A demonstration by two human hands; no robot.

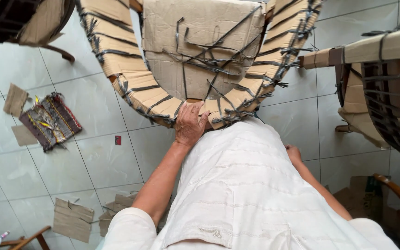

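while left grip [190,124] presses chair [200,55], right grip [294,153] low

Three cardboard-wrapped chairs [200,60], one woven mat [50,121], two hands [190,125]

There is one view only, from the camera on my head, so nothing is shared with a second one. It looks steeply down along my own front: my white shirt [251,185] fills the lower middle, very close to the lens. Past it, near, my left hand [190,125] lies on the rim of the cardboard-wrapped chair [200,51], which runs off the top edge. The tiled floor [103,157] lies farther below, at both sides.
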